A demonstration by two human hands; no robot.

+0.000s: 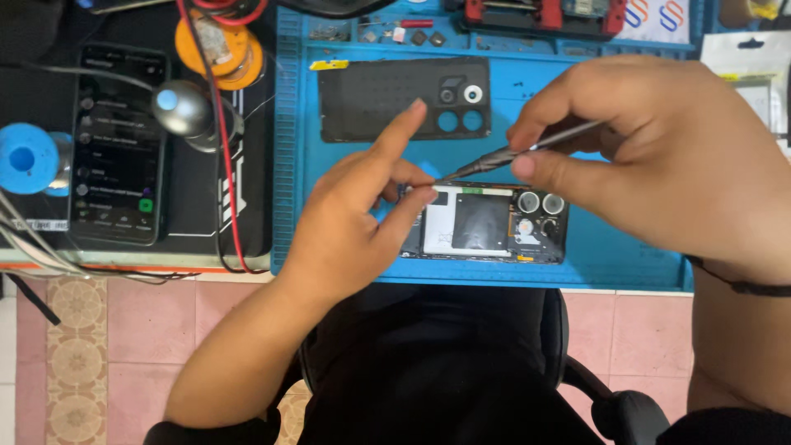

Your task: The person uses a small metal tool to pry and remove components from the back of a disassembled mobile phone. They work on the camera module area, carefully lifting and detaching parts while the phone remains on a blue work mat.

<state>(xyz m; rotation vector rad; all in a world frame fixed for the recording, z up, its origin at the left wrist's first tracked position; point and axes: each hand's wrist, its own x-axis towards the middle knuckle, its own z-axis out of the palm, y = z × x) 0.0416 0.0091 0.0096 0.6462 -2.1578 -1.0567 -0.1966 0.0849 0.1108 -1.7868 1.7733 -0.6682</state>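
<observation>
An opened phone (pixel 494 224) with its back removed lies on a blue work mat (pixel 626 255), showing a white battery, a dark shield and two camera lenses at its right end. My left hand (pixel 362 218) rests on the phone's left end, thumb and middle fingers pinched at its top edge, index finger raised. My right hand (pixel 659 156) holds a thin metal tool (pixel 519 154) like a pen; its tip touches the phone's upper left edge beside my left fingers. The removed dark back cover (pixel 387 99) lies above on the mat.
A second phone (pixel 115 144) with a lit screen lies on a black mat at left, next to a blue spool (pixel 25 156), a round metal lamp head (pixel 181 107), orange tape rolls (pixel 218 49) and a red cable (pixel 222 165). Small parts and a red holder (pixel 540 16) sit along the blue mat's top edge.
</observation>
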